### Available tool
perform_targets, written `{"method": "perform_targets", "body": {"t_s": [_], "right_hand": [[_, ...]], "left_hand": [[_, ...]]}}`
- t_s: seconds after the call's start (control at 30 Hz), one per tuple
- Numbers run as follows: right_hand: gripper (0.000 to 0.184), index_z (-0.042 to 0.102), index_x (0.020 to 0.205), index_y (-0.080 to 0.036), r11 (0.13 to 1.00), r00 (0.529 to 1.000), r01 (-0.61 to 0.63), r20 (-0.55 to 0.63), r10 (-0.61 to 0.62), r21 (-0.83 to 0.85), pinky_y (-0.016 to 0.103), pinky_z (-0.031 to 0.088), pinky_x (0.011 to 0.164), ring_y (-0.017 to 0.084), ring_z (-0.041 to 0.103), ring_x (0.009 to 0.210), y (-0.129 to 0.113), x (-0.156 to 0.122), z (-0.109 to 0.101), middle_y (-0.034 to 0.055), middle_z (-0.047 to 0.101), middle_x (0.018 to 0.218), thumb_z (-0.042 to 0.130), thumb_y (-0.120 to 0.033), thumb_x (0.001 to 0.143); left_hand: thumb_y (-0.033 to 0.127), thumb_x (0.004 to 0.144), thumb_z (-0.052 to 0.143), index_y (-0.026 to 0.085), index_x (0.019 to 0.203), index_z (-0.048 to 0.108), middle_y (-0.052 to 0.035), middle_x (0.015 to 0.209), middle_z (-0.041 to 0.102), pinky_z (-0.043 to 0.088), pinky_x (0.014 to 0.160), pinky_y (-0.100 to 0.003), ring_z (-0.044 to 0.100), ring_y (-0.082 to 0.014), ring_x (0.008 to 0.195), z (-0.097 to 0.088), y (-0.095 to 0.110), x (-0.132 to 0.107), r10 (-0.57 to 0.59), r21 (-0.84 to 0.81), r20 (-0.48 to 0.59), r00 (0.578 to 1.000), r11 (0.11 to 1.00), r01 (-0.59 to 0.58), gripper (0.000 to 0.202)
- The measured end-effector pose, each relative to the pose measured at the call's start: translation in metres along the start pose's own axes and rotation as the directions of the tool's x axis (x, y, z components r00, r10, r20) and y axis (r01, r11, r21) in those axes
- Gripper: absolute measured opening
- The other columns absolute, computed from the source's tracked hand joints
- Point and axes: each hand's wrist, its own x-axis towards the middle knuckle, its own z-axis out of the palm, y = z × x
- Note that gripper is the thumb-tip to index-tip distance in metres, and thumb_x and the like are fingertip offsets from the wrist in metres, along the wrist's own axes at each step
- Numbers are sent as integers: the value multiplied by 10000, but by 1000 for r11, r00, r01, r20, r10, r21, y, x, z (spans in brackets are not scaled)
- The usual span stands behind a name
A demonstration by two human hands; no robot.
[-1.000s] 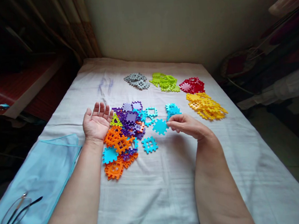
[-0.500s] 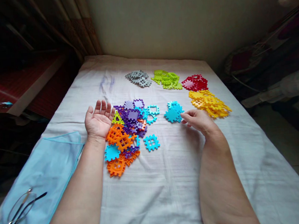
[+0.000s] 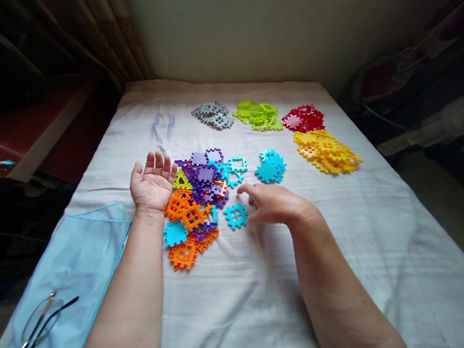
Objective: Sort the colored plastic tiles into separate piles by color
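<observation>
My left hand (image 3: 154,183) rests palm up, fingers extended, at the left side of a mixed heap of plastic interlocking tiles. Purple tiles (image 3: 205,174) and a green triangle tile (image 3: 182,180) lie in the heap's upper part, orange tiles (image 3: 195,216) and a solid blue tile (image 3: 175,233) lower down. My right hand (image 3: 269,203) is just right of a blue window tile (image 3: 236,216), thumb and fingers apart with nothing between them. Beyond that hand sits a small pile of blue tiles (image 3: 270,167). More blue frame tiles (image 3: 237,165) lie at the heap's right edge.
Separate piles of grey tiles (image 3: 212,115), lime green tiles (image 3: 257,115), red tiles (image 3: 303,119) and yellow tiles (image 3: 327,152) lie toward the back. At left, eyeglasses (image 3: 38,332) rest on a light blue cloth (image 3: 95,240). A white sheet (image 3: 244,313) covers the surface.
My right hand has moved left and nearer to me, from the small blue pile to beside the blue window tile. My left hand stays in place. The view has shifted slightly.
</observation>
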Motion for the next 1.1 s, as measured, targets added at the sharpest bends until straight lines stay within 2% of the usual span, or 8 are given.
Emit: {"method": "perform_targets", "body": {"t_s": [0.13, 0.27, 0.5, 0.67, 0.77, 0.87, 0.97, 1.1], "right_hand": [[512, 608, 1212, -242, 996, 1000, 10, -21, -12, -92, 286, 453, 763, 260, 634, 987, -9, 0, 3, 102, 666, 1117, 711, -298, 713], [479, 624, 1179, -209, 992, 1000, -5, -29, 1, -129, 292, 469, 771, 267, 638, 999, -16, 1, 4, 134, 650, 1159, 711, -286, 714], [333, 662, 1062, -188, 997, 999, -43, -26, 41, -71, 254, 440, 706, 241, 647, 963, -16, 2, -2, 105, 706, 1060, 698, -275, 742], [97, 659, 839, -190, 975, 998, 14, -66, 0, 224, 214, 391, 598, 151, 627, 759, 20, 2, -7, 26, 702, 824, 617, -175, 752], [23, 595, 795, -180, 873, 981, -7, -165, 100, 488, 201, 401, 553, 122, 593, 648, 51, -2, -10, -1, 644, 709, 589, -186, 773], [72, 547, 790, -179, 730, 942, 0, -245, 230, 683, 202, 435, 549, 118, 591, 612, 76, -6, -11, -10, 604, 676, 599, -228, 784], [129, 545, 790, -179, 662, 908, -8, -271, 318, 750, 200, 449, 555, 118, 605, 605, 90, -5, -8, -13, 601, 668, 645, -256, 762], [198, 605, 784, -173, 737, 860, -97, -317, 401, 669, 192, 412, 540, 119, 610, 604, 102, -2, 0, -3, 635, 661, 709, -336, 739]], "left_hand": [[455, 932, 456, 243, 928, 665, -19, 1068, 730, 546, 940, -356, 661, -176, 1098, 1, -1, -1, 8, 43, -13, 1000, 999, -7, 298], [432, 938, 424, 243, 924, 662, -21, 1057, 734, 547, 941, -357, 655, -176, 1103, 2, 0, -1, 13, 51, 4, 1000, 999, -14, 304], [433, 949, 382, 250, 917, 664, -20, 1026, 745, 544, 939, -352, 664, -168, 1072, 0, 1, 3, 14, 59, 8, 1000, 998, -14, 338], [424, 943, 386, 251, 930, 673, -24, 1018, 746, 549, 926, -347, 675, -168, 1052, 0, 2, 3, 9, 51, -29, 1000, 999, -8, 336], [429, 924, 427, 247, 930, 674, -25, 1011, 747, 553, 916, -350, 680, -174, 1040, 0, 2, 3, 7, 50, -35, 999, 999, -6, 306], [437, 906, 466, 243, 930, 672, -27, 1002, 748, 551, 914, -358, 684, -179, 1027, 0, 2, 3, 6, 51, -30, 1000, 999, -5, 284], [434, 903, 473, 236, 944, 668, -29, 991, 748, 548, 916, -360, 685, -178, 1017, -1, 2, 4, 3, 42, -23, 1000, 999, -2, 280], [444, 906, 466, 221, 958, 660, -32, 978, 746, 546, 916, -365, 689, -176, 995, -1, 2, 5, 1, 19, -28, 1000, 1000, 0, 300]]}}
